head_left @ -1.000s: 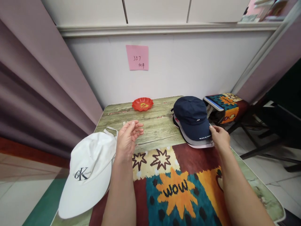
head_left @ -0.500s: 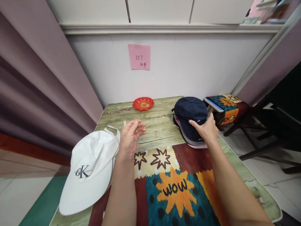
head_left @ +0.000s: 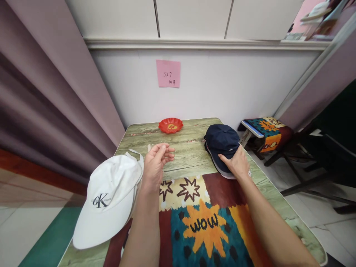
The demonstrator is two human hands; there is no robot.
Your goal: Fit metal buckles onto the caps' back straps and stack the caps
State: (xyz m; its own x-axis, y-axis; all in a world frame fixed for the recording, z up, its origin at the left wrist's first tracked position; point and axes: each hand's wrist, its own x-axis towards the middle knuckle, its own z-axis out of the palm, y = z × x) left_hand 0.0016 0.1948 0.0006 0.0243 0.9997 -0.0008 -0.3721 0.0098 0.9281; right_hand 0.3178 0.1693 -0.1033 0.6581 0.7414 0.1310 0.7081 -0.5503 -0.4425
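My right hand (head_left: 238,161) is on a navy baseball cap (head_left: 221,139) at the table's right side. Its thumb lies across the brim, and the other fingers are partly hidden along the cap's right edge. A grey brim (head_left: 222,171) shows beneath the navy one. My left hand (head_left: 158,161) hovers over the table with loosely curled fingers, holding nothing I can see. Beside that forearm, on the left, sits a white cap (head_left: 109,196) with black "CK" lettering, its strap trailing at the back.
A red scalloped dish (head_left: 170,126) stands at the back of the wood-patterned table (head_left: 189,150). A colourful "WOW" cloth (head_left: 205,222) covers the near middle. Behind is a wall with a pink note (head_left: 168,73). A cloth-draped stool (head_left: 267,128) stands beyond the right edge.
My right hand has moved slightly left and down against the navy cap, its thumb further onto the brim. The left hand holds nearly the same pose. The view has tilted up slightly.
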